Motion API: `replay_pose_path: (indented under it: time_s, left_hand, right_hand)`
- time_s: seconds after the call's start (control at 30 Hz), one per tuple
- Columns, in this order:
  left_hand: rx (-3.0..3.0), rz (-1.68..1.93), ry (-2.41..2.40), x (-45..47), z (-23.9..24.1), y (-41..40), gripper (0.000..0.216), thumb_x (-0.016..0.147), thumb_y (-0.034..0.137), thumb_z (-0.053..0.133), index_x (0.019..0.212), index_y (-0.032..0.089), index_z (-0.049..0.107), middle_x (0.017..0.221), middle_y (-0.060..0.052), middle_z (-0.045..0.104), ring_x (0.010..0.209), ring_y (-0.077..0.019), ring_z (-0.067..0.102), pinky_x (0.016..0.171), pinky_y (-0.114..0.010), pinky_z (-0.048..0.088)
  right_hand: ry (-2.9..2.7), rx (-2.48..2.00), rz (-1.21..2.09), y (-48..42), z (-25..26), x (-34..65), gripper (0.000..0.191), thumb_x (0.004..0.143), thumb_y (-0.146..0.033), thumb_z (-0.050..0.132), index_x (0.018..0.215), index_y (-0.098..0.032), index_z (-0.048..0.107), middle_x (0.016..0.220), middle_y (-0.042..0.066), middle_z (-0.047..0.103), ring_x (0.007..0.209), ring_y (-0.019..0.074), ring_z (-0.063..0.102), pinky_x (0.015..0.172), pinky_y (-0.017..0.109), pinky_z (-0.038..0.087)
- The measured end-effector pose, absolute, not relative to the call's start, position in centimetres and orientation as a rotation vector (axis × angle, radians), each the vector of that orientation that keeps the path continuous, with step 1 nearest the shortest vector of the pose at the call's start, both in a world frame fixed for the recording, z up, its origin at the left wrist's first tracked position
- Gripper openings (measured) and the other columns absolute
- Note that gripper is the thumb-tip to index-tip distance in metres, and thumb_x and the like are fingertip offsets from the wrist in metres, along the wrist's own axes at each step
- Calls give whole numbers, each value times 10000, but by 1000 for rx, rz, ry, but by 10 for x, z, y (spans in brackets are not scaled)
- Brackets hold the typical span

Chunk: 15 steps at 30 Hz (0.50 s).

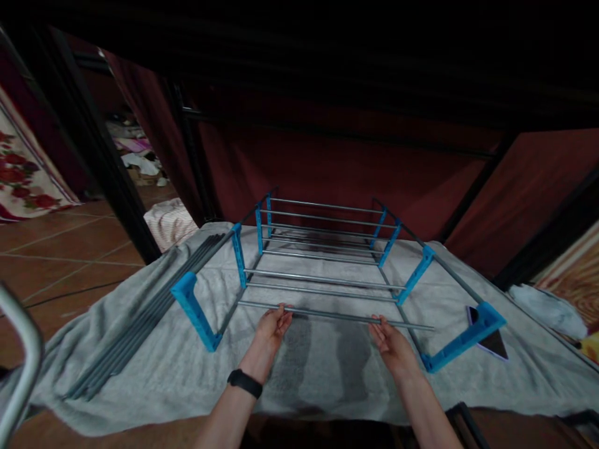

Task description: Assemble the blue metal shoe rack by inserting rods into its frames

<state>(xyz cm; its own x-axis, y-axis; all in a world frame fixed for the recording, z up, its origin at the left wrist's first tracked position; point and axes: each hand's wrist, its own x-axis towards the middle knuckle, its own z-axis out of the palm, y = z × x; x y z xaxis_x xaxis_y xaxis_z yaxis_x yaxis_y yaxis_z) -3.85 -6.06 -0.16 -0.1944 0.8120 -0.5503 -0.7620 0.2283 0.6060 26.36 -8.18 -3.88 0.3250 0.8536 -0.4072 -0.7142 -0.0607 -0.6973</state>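
Note:
A loose grey metal rod [332,315] lies across both hands, above the blanket. My left hand [275,324] pinches it left of its middle; a black band circles that wrist. My right hand [388,340] grips it nearer the right end. Behind the rod stands a rack frame with blue plastic brackets [196,312], joined by grey side tubes. Several crossbars [322,277] span the brackets farther back. The two nearest brackets, the left one and the right one [461,340], have no crossbar between them. The held rod's ends appear apart from these brackets.
A bundle of several grey rods [145,315] lies left of the frame on the grey blanket [327,374]. A dark phone-like slab [491,340] rests beside the right bracket. Black bed-frame posts [103,156] and a red curtain [327,162] enclose the back. A pale curved tube [28,355] is at far left.

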Motion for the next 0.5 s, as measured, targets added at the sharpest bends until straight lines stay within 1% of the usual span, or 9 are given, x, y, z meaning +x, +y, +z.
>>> replay_pose_path:
  time_s: [0.13, 0.23, 0.4, 0.5]
  left_hand:
    - [30, 1498, 1065, -49, -4, -59, 109, 857, 37, 548, 805, 129, 576, 780, -79, 634, 624, -114, 617, 640, -224, 551]
    - [6, 1557, 1086, -59, -4, -57, 119, 857, 41, 548, 790, 140, 557, 758, -53, 614, 598, -98, 595, 643, -218, 544]
    - [-13, 1602, 1127, -72, 2, -52, 160, 836, -10, 517, 790, 143, 521, 740, -42, 601, 550, -87, 567, 551, -183, 500]
    - [-13, 1636, 1150, -77, 5, -50, 225, 804, -51, 516, 843, 168, 486, 754, -35, 609, 566, -104, 587, 501, -169, 460]
  right_hand:
    - [-135, -1033, 1325, -83, -47, 272, 121, 855, -111, 570, 803, -182, 654, 830, 46, 724, 787, 132, 721, 810, 266, 603]
    - [-144, -1056, 1305, -83, -52, 279, 112, 857, -131, 568, 817, -192, 653, 883, 54, 728, 825, 142, 722, 836, 287, 604]
    - [-130, -1055, 1207, -85, -58, 296, 129, 834, -94, 583, 821, -203, 651, 877, 27, 721, 787, 118, 718, 815, 252, 605]
    - [-84, -1068, 1186, -85, -59, 302, 155, 838, -72, 556, 795, -196, 641, 834, 26, 713, 743, 112, 713, 781, 244, 609]
